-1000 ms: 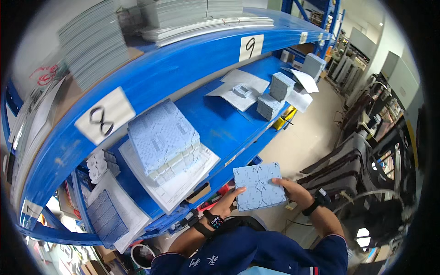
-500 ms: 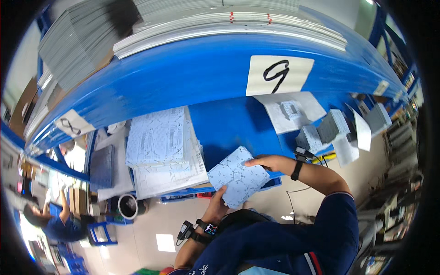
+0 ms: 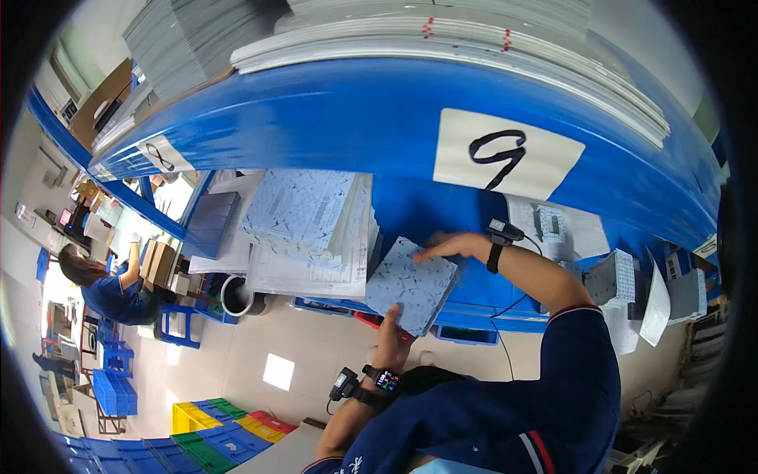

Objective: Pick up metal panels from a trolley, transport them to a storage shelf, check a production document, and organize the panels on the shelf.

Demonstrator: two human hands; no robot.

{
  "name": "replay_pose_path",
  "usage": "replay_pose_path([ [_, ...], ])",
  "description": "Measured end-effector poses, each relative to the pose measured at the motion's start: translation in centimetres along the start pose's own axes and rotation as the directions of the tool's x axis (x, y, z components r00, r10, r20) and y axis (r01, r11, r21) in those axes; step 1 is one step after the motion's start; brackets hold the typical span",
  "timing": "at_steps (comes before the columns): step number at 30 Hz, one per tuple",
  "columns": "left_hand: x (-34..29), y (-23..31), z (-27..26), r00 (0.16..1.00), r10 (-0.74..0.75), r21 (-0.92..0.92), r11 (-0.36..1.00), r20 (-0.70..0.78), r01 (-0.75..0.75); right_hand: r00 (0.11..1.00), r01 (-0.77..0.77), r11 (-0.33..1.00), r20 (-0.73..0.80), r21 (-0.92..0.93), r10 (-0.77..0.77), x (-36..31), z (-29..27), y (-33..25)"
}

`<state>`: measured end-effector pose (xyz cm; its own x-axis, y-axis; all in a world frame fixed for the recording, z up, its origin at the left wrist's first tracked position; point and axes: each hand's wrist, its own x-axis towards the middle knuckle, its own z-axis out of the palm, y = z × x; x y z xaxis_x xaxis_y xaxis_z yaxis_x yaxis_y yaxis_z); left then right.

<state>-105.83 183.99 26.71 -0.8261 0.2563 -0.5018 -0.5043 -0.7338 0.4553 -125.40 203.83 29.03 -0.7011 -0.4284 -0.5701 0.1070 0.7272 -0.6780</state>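
A thick stack of light blue sheets (image 3: 414, 284), printed with a small dark pattern, is tilted in front of me at the bench's near edge. My left hand (image 3: 392, 336) grips its near edge, the thumb on top and the fingers hidden underneath. On the far edge lies my right hand (image 3: 454, 246), its thumb touching the top sheet and its fingers stretched apart, slightly blurred. To the left, a taller pile of similar blue sheets (image 3: 304, 209) rests on large white printed sheets (image 3: 312, 268).
A blue shelf beam (image 3: 339, 118) crosses above the bench, carrying stacked boards (image 3: 442, 47). Small paper stacks (image 3: 612, 280) stand right. A bin (image 3: 237, 296) and blue stool (image 3: 179, 325) are at lower left, near a seated person (image 3: 110, 288). Coloured crates (image 3: 229, 438) line the floor.
My view has swung, bringing the coloured crates into sight. My right hand has shifted along the stack's far edge, its fingers now spread. The left hand still grips the stack.
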Motion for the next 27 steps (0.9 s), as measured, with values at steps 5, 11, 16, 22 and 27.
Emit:
replay_pose_path([
  [5, 0.5, -0.7, -0.4, 0.988, 0.061, -0.014, 0.998, -0.143, -0.063, 0.897, 0.176, 0.982, -0.422, 0.064, -0.134, -5.0, -3.0, -2.7],
  [11, 0.3, -0.8, 0.1, 0.985, 0.106, 0.000, 0.994, -0.136, -0.107, 0.889, 0.103, 0.644, -0.361, 0.758, 0.282, -14.4, 9.3, 0.5],
  [16, 1.3, -1.5, 0.8, 0.986, 0.103, -0.020, 0.994, -0.131, -0.107, 0.940, 0.295, 0.486, -0.340, 0.823, 0.006, -12.8, 10.2, -0.4],
  [22, 3.0, -1.5, 0.5, 0.986, 0.148, -0.081, 0.985, -0.077, -0.154, 0.940, 0.267, 0.601, -0.341, 0.753, 0.009, -9.1, 9.2, 0.6],
  [27, 3.5, -0.6, 1.5, 0.964, 0.146, -0.019, 0.988, -0.224, -0.154, 0.940, 0.232, 0.525, -0.328, 0.819, 0.095, -8.2, 8.5, 0.6],
])
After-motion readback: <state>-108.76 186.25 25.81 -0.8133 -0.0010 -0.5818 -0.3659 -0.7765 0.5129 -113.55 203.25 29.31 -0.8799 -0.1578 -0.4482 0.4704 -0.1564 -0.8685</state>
